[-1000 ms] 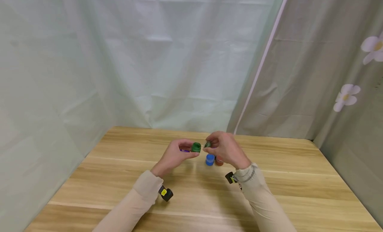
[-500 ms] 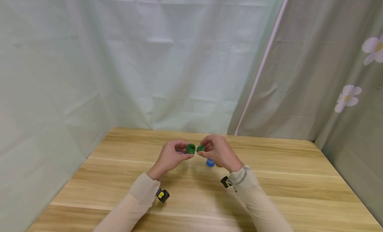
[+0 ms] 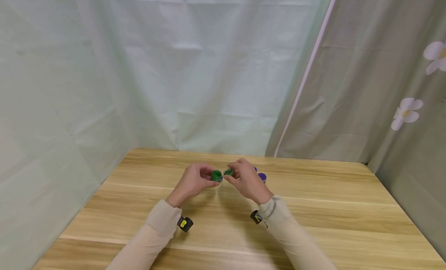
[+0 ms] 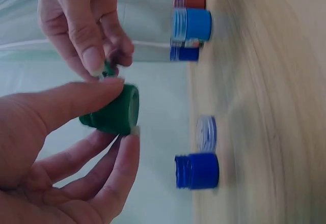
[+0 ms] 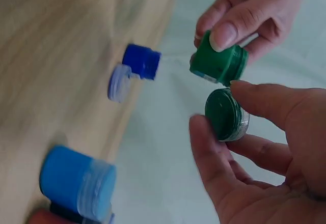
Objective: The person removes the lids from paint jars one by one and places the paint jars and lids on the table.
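Observation:
My left hand (image 3: 189, 181) holds a small green paint jar (image 3: 216, 176) between thumb and fingers above the table. In the right wrist view the jar is uncapped and tilted, its threaded neck (image 5: 236, 63) turned toward the other hand. My right hand (image 3: 248, 181) pinches a clear screw lid (image 5: 227, 114) by its edge, the inside coated with green paint. Jar mouth and lid are close together in the right wrist view. Below them an open dark blue paint jar (image 4: 197, 171) stands on the table, with a clear lid (image 4: 207, 133) on edge beside it.
A capped light blue jar (image 4: 196, 24), a red-brown jar (image 4: 194, 0) and another dark blue jar (image 4: 184, 54) stand grouped on the wooden table (image 3: 313, 223). Pale curtains (image 3: 209, 69) hang behind the table's far edge.
Both hands have shifted left in the head view, with jar and lid still held. The light blue and red-brown jars are now behind my right hand, and a purple-topped one shows beyond it.

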Demonstrator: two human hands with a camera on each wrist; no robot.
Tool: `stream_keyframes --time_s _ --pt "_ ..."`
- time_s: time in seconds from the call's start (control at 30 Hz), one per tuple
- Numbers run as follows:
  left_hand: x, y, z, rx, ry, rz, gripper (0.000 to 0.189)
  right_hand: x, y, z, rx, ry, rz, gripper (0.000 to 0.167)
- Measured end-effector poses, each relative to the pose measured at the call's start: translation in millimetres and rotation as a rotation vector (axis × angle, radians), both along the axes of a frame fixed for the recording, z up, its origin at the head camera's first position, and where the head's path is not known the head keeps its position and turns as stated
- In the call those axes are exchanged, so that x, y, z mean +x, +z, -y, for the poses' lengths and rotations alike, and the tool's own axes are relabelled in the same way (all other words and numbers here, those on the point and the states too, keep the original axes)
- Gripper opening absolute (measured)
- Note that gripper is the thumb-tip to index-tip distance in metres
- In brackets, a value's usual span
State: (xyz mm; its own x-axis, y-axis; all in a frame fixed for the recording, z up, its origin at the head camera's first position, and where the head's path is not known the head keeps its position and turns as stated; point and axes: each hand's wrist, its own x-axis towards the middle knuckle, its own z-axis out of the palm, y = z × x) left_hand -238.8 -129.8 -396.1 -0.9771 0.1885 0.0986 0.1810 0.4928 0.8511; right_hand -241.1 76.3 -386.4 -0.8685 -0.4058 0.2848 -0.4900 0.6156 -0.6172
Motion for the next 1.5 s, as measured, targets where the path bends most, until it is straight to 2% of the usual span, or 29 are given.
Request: stream_keyframes --time_s 0.13,0.23,0.4,0.63,0.93,1.13,1.5 --pt "-1.0 1.8 6.4 -0.048 -0.011 0.013 0.032 1.1 -5.0 4.6 0.045 0.013 -0.03 0.033" --pt "-1.4 3.8 9.9 -0.074 -0.011 0.021 0.032 1.3 -8.6 6.4 0.038 0.013 -0.019 0.029" --pt "-3.0 4.6 13.9 -0.127 0.01 0.044 0.03 1.4 -13.2 9.1 0.021 0.001 0.008 0.028" --pt "-5.4 3.0 19.2 -0.21 0.045 0.059 0.027 -0.4 -18.2 14.4 0.065 0.013 -0.002 0.023" --pt "-9.5 -4.5 22.0 -0.195 0.069 0.126 0.029 -1.6 -25.7 21.6 0.118 0.019 0.008 0.021" --pt "-13.6 -10.4 22.8 -0.199 0.078 0.126 0.03 -3.3 -28.7 26.9 0.146 0.021 -0.016 0.017" --pt "-17.4 -15.3 20.2 -0.216 0.12 0.136 0.027 -11.6 -37.3 38.8 0.238 -0.049 0.087 0.024"
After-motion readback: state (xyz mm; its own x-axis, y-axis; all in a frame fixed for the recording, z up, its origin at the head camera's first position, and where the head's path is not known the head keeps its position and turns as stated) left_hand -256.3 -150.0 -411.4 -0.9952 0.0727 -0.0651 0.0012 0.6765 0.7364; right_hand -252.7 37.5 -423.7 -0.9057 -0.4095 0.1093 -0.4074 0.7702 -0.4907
